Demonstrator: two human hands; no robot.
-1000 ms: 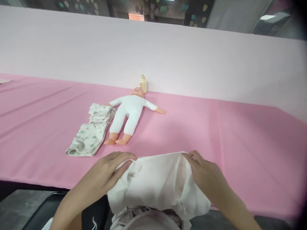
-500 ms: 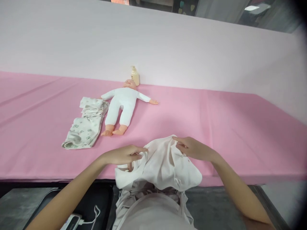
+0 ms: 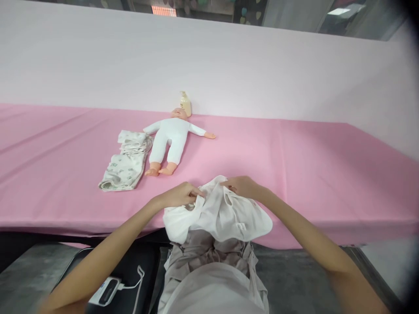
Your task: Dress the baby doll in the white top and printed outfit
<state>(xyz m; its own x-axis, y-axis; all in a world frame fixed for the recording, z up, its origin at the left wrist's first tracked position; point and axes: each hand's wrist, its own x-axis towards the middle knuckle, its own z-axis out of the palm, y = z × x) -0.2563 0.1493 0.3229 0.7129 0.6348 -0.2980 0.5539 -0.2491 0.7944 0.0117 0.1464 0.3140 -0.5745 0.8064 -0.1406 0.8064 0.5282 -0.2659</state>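
Note:
A white baby garment (image 3: 214, 213) lies crumpled at the table's front edge, its lower part hanging over toward my lap. My left hand (image 3: 181, 195) pinches the cloth on its left side. At the upper edge, my right hand (image 3: 242, 186) has its fingers closed on the fabric. A small tag and an opening show on the right part of the garment. Farther off, a baby doll (image 3: 172, 137) in a white suit lies on its back, arms spread and feet toward me. Folded patterned cloths (image 3: 122, 168) lie to the left of the doll.
A pump bottle (image 3: 185, 104) stands behind the doll's head, by the white wall (image 3: 262, 74). Pink sheeting (image 3: 314, 183) covers the table. Below the left front edge, a white device with a cable (image 3: 109, 291) rests on a black seat (image 3: 144, 261).
Both hands have drawn closer together on the garment, the right one moving left. The left fingers, stretched out before, now pinch the cloth. The view has shifted slightly.

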